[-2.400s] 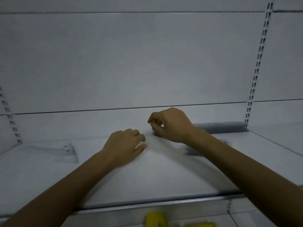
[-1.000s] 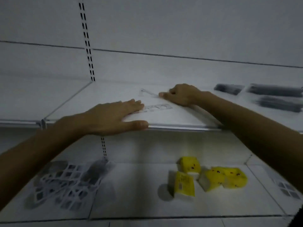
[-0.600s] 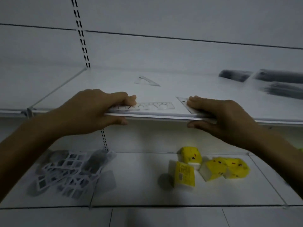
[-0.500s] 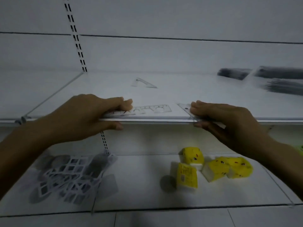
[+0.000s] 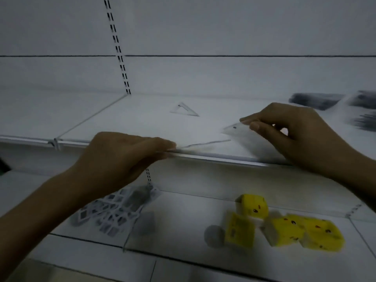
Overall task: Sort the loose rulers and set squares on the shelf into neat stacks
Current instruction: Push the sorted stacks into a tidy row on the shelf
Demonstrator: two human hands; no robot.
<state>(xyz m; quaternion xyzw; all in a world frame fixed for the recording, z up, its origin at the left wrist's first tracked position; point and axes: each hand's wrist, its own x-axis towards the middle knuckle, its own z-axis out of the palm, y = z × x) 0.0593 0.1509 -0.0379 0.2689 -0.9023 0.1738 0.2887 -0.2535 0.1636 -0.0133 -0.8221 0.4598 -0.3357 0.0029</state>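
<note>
The sorting was judged to be only just begun. A clear ruler (image 5: 203, 144) was pinched at its end by the left hand (image 5: 122, 157), at the front edge of the shelf (image 5: 142, 123). A set square (image 5: 243, 132) was pinched by the right hand (image 5: 295, 135) near that edge. A second set square (image 5: 184, 110) was left lying alone farther back. No neat stack could be seen yet. The dark things (image 5: 317, 100) at the back right were too blurred to be told.
</note>
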